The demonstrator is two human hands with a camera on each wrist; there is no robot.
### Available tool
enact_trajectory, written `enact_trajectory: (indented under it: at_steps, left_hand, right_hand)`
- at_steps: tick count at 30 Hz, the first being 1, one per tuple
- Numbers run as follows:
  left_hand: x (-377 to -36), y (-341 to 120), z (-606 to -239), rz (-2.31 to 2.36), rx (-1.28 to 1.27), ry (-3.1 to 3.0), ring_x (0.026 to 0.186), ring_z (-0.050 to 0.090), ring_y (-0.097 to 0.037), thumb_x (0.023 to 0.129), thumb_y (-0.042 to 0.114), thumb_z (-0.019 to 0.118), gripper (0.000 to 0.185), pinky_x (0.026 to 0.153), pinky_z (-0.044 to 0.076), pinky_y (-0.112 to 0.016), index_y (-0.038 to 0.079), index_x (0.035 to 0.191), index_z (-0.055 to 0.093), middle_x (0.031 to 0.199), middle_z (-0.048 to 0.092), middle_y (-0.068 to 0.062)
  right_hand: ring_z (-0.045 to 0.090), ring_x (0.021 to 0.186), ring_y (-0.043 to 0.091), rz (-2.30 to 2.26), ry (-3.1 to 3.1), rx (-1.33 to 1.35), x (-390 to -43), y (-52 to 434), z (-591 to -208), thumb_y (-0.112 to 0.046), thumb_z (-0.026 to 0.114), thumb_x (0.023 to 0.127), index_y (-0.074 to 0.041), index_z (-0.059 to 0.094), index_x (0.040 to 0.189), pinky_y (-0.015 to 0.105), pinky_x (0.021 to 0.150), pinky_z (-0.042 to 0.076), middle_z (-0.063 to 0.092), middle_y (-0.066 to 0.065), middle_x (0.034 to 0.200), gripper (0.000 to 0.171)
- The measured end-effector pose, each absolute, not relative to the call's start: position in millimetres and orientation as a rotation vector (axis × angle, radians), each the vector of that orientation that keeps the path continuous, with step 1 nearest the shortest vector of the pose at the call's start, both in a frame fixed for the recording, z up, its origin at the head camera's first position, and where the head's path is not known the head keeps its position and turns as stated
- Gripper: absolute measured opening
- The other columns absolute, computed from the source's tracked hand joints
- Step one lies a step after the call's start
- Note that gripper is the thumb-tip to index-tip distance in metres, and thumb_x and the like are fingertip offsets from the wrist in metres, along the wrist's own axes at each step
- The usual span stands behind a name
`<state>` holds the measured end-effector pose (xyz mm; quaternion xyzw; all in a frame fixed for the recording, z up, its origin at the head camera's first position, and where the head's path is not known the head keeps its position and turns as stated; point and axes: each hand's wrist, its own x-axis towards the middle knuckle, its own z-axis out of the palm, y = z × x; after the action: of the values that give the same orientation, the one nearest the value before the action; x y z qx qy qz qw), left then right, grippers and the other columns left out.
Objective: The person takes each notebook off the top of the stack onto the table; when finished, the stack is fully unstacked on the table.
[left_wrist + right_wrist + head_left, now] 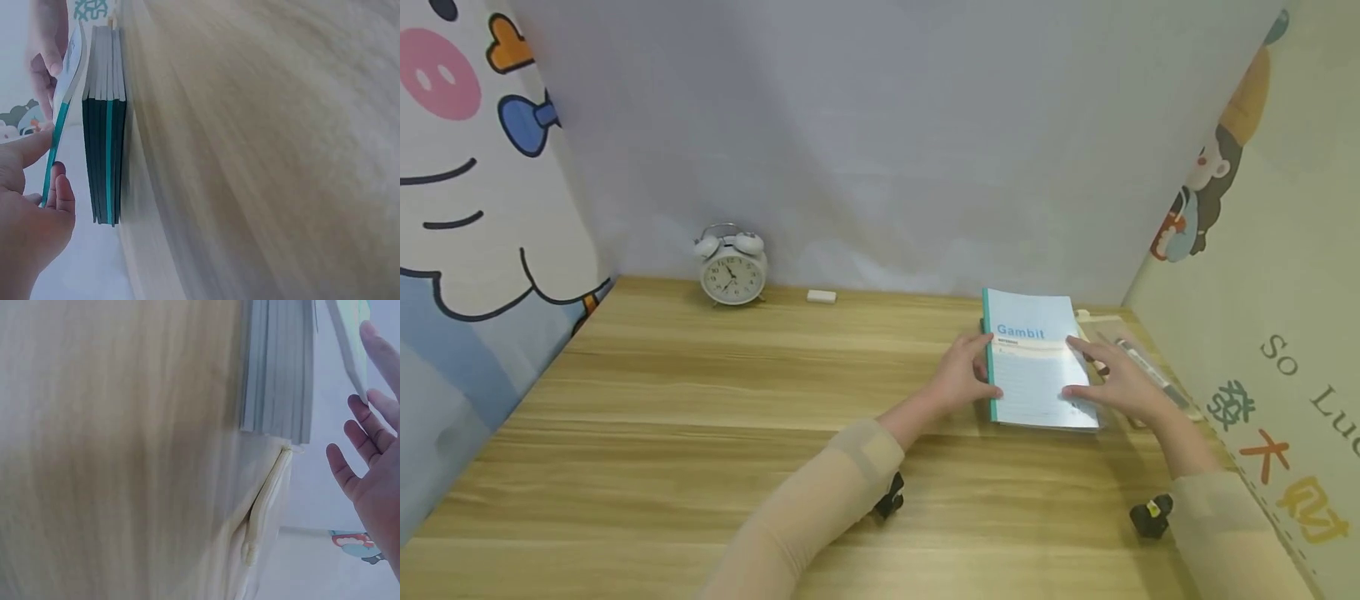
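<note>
A notebook (1033,367) with a pale cover, the word "Gambit" and a teal spine is held between both hands at the right of the table. My left hand (955,375) pinches its spine edge, thumb on the cover and fingers beneath. On the opposite edge, my right hand (1116,379) grips with thumb and fingertips. The left wrist view shows the notebook raised and tilted over a stack of notebooks (103,156) with dark and teal spines. Their page edges (278,369) face the right wrist camera. From the head view, the held notebook hides most of that stack.
Right of the stack lies a see-through pouch (1123,329) with a marker (1150,371) in it, against the side wall. A white twin-bell alarm clock (733,275) and a small white block (822,297) stand along the table's back edge.
</note>
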<state>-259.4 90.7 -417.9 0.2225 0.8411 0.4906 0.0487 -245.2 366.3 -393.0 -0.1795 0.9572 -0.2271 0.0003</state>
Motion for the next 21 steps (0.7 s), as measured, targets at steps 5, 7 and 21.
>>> enact_trajectory:
  at_steps: [5, 7, 21]
  left_hand:
    - [-259.5, 85.0, -407.7, 1.547, 0.635, 2.546, 0.067, 0.051, -0.006, 0.073, 0.010, 0.081, 0.085, 0.061, 0.046, -0.015, 0.007, 0.145, 0.036, 0.134, 0.046, -0.016]
    - [-260.1, 81.4, -403.5, 1.563, 0.612, 2.527, 0.062, 0.052, -0.007, 0.073, 0.009, 0.081, 0.084, 0.057, 0.045, -0.016, 0.005, 0.145, 0.036, 0.116, 0.058, -0.016]
    - [-265.5, 29.4, -384.5, 1.643, 0.460, 2.429, 0.082, 0.062, -0.012, 0.076, 0.011, 0.079, 0.080, 0.068, 0.052, -0.023, 0.010, 0.144, 0.038, 0.120, 0.057, -0.007]
  right_hand:
    - [0.024, 0.133, 0.051, -0.718, 3.020, -0.571, -244.6, 360.7, -384.7, -0.037, 0.075, 0.080, -0.004, 0.034, 0.146, 0.064, 0.094, 0.037, 0.035, 0.029, 0.144, 0.084]
    - [0.032, 0.128, 0.048, -0.706, 3.028, -0.574, -244.8, 357.4, -381.8, -0.038, 0.074, 0.080, -0.006, 0.036, 0.145, 0.062, 0.091, 0.041, 0.039, 0.029, 0.141, 0.082]
    - [0.054, 0.107, 0.029, -0.738, 2.988, -0.696, -248.8, 315.4, -364.9, -0.041, 0.072, 0.081, -0.015, 0.045, 0.142, 0.048, 0.085, 0.050, 0.056, 0.013, 0.125, 0.072]
